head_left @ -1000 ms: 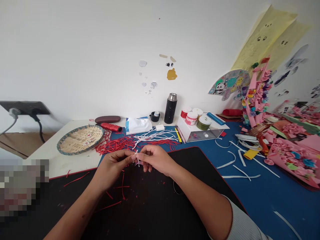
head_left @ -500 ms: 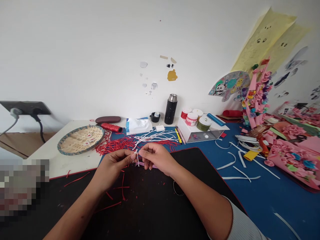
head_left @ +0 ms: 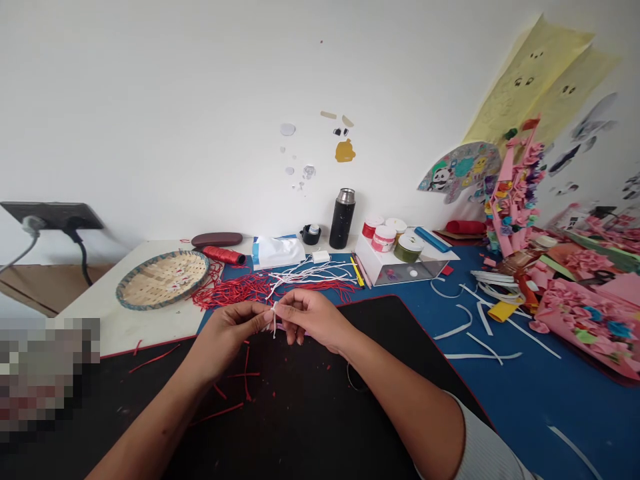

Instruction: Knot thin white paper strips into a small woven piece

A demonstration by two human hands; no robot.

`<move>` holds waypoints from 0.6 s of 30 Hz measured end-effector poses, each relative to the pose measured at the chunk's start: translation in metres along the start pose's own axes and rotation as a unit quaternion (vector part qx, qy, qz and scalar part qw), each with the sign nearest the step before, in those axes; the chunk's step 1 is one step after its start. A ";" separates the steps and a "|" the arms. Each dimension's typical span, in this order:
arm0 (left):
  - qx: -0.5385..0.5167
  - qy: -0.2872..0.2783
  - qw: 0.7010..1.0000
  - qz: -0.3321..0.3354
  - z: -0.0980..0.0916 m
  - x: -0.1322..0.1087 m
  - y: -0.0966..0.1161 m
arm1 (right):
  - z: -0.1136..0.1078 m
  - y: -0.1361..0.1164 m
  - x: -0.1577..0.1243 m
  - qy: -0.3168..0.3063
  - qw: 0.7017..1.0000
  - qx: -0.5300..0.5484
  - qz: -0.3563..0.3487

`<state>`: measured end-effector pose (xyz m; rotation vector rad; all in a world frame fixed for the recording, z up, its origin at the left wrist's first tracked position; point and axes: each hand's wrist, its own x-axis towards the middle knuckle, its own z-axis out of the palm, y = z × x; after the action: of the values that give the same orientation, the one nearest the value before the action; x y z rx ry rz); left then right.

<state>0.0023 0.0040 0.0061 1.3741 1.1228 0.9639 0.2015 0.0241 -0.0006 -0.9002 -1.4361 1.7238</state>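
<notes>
Between the fingertips of both hands is a short piece of white cord [head_left: 275, 321], its end dangling below them. My left hand [head_left: 241, 328] pinches it from the left between thumb and forefinger. From the right, my right hand [head_left: 311, 317] pinches the same cord, its other fingers curled underneath. Whether the cord is knotted is too small to tell. Behind the fingers, partly hidden, a bit of something pinkish-purple shows. Beyond the hands lie a pile of red cords [head_left: 233, 291] and a bundle of white cords [head_left: 313, 275].
A black mat [head_left: 300, 413] lies under my hands, with red cord scraps [head_left: 246, 377] on it. A woven basket [head_left: 163, 283] sits at left. A black flask [head_left: 343, 219] and paint jars [head_left: 384, 239] stand behind. White strips [head_left: 483, 356] and pink paper flowers [head_left: 580, 313] lie right.
My two hands have drawn closer together at the cord, and the right fingertips now meet the left ones. The dangling cord end has shifted slightly. The other things have stayed put.
</notes>
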 end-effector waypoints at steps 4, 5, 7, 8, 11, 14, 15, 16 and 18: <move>-0.005 0.000 1.000 -0.002 0.000 -0.001 0.000 | 0.000 0.002 0.000 -0.003 1.000 -0.010 -0.010; -0.006 -0.003 1.000 -0.003 0.000 -0.001 0.000 | 0.000 0.002 0.001 -0.003 1.000 -0.014 -0.011; -0.009 -0.008 1.000 -0.006 -0.001 -0.001 0.001 | 0.000 0.004 0.002 -0.002 1.000 -0.019 -0.012; -0.011 -0.007 1.000 -0.008 0.000 -0.001 0.001 | 0.000 0.005 0.002 0.000 1.000 -0.020 -0.012; -0.014 -0.004 1.000 -0.009 0.000 -0.001 0.001 | 0.002 0.007 0.003 0.000 1.000 -0.018 -0.014; -0.013 0.002 1.000 -0.002 0.001 0.000 0.000 | 0.004 0.009 0.003 0.000 1.000 -0.013 -0.017; -0.011 0.006 1.000 -0.001 0.001 0.000 0.000 | 0.005 0.010 0.003 0.001 1.000 -0.011 -0.019; -0.008 0.010 1.000 0.001 0.002 0.000 -0.001 | 0.005 0.010 0.003 0.001 1.000 -0.009 -0.020; 0.000 0.017 1.000 0.002 0.002 0.000 -0.002 | 0.007 0.013 0.003 0.002 1.000 -0.007 -0.022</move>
<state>0.0040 0.0039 0.0035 1.3662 1.1455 0.9927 0.1930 0.0218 -0.0123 -0.8718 -1.4581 1.6803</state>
